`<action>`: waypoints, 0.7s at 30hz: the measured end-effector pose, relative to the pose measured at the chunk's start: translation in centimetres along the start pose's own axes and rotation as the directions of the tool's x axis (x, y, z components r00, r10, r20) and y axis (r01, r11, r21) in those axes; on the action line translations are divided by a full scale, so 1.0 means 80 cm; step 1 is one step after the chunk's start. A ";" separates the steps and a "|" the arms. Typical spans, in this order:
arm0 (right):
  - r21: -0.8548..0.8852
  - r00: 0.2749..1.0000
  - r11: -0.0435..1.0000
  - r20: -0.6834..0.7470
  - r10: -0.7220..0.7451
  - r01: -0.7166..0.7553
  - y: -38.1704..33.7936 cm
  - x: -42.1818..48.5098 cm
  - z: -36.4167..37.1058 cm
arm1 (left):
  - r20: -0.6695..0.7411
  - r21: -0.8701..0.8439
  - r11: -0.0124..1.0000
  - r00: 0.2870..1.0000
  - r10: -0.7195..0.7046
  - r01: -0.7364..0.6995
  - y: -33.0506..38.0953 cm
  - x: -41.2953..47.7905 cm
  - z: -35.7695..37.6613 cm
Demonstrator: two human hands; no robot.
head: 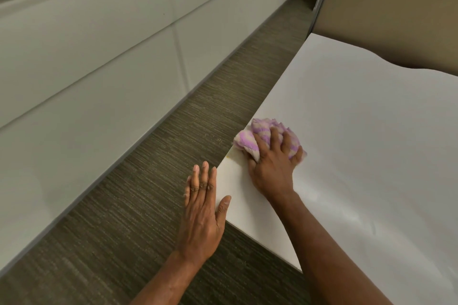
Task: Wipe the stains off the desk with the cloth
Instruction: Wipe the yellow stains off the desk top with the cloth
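At desk left edge: right hand grip clutching bunched cloth (no clear axis); left hand spread flat.

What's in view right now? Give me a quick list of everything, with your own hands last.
desk: one, white, right half of the view, near corner at the bottom
cloth: one, purple and cream, bunched at the desk's left edge under the right hand
stain: one small yellowish mark, on the desk edge just left of the cloth
carpet: one, grey-brown, strip of floor left of the desk
wall panels: pale white, along the left
partition: one, beige, behind the desk's far end
left hand: open, flat at the desk's left edge
right hand: closed on the cloth, pressing it down
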State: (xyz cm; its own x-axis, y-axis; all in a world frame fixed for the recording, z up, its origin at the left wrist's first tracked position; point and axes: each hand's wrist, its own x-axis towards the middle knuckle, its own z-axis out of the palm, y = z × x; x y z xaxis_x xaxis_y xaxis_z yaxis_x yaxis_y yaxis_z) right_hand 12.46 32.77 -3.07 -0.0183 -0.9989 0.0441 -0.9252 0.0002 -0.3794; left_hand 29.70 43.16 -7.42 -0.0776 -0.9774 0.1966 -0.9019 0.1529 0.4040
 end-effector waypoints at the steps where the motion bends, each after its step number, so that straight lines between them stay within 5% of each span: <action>1: -0.002 1.000 1.000 0.014 -0.022 0.022 -0.006 0.004 0.002 | -0.006 -0.006 1.000 1.000 0.000 0.000 0.000 0.000 0.000; 12: -0.024 0.942 0.943 0.066 -0.329 0.331 -0.037 -0.032 0.010 | -0.144 -0.312 0.950 0.986 -0.081 0.032 0.002 -0.002 -0.007; 21: 0.013 0.853 0.864 0.152 -0.499 0.503 -0.026 -0.096 0.006 | -0.275 -0.339 0.941 0.957 -0.089 -0.010 -0.005 -0.013 -0.026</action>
State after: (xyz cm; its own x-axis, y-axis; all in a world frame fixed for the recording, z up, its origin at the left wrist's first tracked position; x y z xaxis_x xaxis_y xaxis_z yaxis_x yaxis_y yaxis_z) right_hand 14.71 40.45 -3.07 0.5034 -0.8598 0.0861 -0.8039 -0.5026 -0.3180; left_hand 31.03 44.42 -5.98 0.1224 -0.9091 0.3981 -0.7038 0.2034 0.6807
